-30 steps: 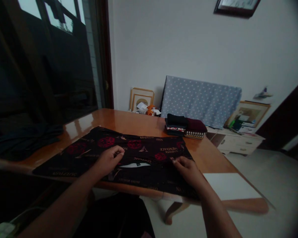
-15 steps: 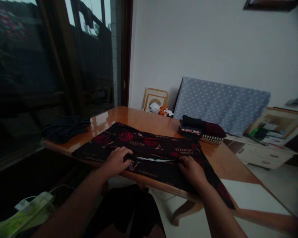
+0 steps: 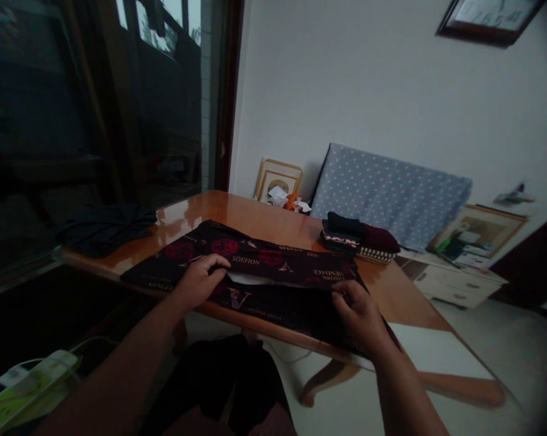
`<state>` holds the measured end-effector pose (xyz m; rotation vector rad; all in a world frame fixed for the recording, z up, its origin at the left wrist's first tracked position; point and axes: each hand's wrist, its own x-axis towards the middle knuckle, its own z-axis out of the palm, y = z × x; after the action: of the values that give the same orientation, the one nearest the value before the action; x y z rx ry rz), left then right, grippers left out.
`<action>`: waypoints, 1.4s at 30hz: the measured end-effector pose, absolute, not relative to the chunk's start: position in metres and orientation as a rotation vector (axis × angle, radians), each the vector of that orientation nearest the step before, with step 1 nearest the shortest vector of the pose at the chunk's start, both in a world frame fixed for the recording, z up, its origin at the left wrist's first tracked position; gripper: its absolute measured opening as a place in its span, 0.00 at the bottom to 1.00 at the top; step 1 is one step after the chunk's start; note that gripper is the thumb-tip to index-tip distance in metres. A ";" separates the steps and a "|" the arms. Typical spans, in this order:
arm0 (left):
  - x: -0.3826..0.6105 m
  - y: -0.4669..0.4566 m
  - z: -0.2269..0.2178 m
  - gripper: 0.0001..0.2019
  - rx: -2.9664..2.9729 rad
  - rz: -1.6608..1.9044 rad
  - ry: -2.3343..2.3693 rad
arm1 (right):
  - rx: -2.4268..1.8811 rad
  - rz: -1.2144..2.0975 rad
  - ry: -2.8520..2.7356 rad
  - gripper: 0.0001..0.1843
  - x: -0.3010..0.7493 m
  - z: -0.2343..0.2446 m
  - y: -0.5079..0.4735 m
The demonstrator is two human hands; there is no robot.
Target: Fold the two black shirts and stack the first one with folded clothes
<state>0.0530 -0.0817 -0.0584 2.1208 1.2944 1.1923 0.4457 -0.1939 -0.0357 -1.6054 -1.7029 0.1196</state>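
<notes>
A dark printed garment (image 3: 273, 266) with red round motifs and pale lettering lies spread over the near part of the wooden table. Its exact kind I cannot tell. My left hand (image 3: 205, 274) pinches the edge of its upper layer on the left. On the right, my right hand (image 3: 355, 303) pinches the same edge between thumb and fingers. Between the hands that edge is raised a little, and a strip of white underside shows below it. The lower layer rests on the table and reaches its front edge.
A stack of folded clothes (image 3: 357, 237) sits at the table's far right. Dark clothing (image 3: 107, 230) lies at the left corner, a white sheet (image 3: 439, 350) at the right. A power strip (image 3: 32, 387) is at lower left. Behind stand drawers (image 3: 455, 286) and a dotted cloth (image 3: 386, 191).
Both hands have closed on the garment's upper edge and lifted it slightly, widening the gap where white shows. The view has shifted a little to the right.
</notes>
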 end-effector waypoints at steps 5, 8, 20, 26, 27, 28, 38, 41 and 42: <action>0.035 -0.096 -0.071 0.08 2.218 0.965 1.315 | -1.649 0.479 -1.898 0.07 0.441 -0.048 -0.225; 0.030 -0.099 -0.073 0.11 2.282 0.917 1.324 | -1.635 0.544 -1.887 0.09 0.448 -0.054 -0.233; 0.032 -0.092 -0.084 0.15 2.472 0.854 1.505 | -1.967 0.056 -1.677 0.18 0.462 -0.070 -0.224; 0.026 -0.093 -0.076 0.16 2.503 0.767 1.502 | -2.049 0.120 -1.797 0.18 0.464 -0.079 -0.229; 0.025 -0.090 -0.073 0.17 2.504 0.779 1.489 | -2.044 0.105 -1.773 0.19 0.468 -0.078 -0.228; 0.024 -0.085 -0.070 0.18 2.503 0.802 1.492 | -2.043 0.074 -1.734 0.20 0.472 -0.077 -0.227; -0.005 -0.016 -0.081 0.23 2.272 0.845 1.955 | -2.385 -0.147 -1.161 0.26 0.535 -0.067 -0.208; -0.023 -0.007 -0.085 0.25 2.125 0.807 2.126 | -2.436 -0.068 -1.133 0.29 0.539 -0.067 -0.207; -0.029 -0.008 -0.084 0.25 2.079 0.783 2.180 | -2.454 -0.046 -1.124 0.31 0.540 -0.068 -0.207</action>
<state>-0.0291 -0.0075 -0.0843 2.0789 2.1795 0.7825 0.5396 -0.2067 -0.0681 -2.4535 -1.1242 -0.0464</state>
